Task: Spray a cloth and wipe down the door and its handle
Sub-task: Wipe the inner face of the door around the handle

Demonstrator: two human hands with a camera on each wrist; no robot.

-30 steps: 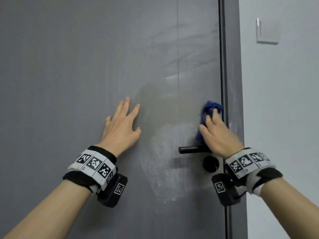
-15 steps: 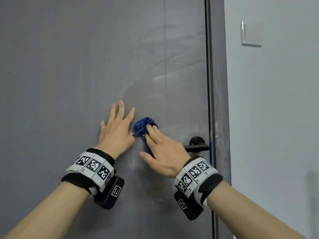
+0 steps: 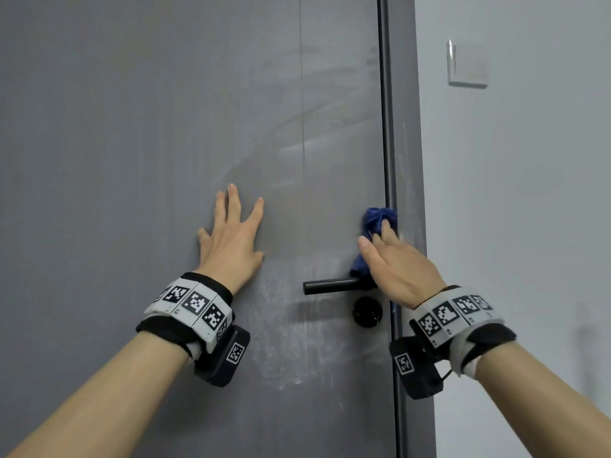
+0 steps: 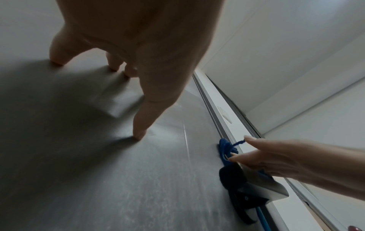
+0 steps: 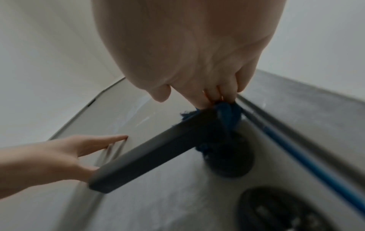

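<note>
Right hand [image 3: 398,266] presses bunched blue cloth [image 3: 377,221] against door [image 3: 165,160] at latch edge, just above base of handle [image 3: 330,287]; fingers [image 5: 227,92] straight, pushing, not curled round it. Left hand [image 3: 231,239] flat on door, fingers spread, holding nothing. Cloth soft, light, likely damp; bunches easily. For handle: wrap cloth round stiff bar, grip through it. Streaks visible on panel.

The flat grey door [image 3: 139,127] looked smooth and matt, with pale streaky smears near the fingers. The bunched blue cloth [image 3: 377,219] under the fingertips looked soft and fuzzy. The straight black handle [image 3: 330,287] looked smooth and matt.
</note>
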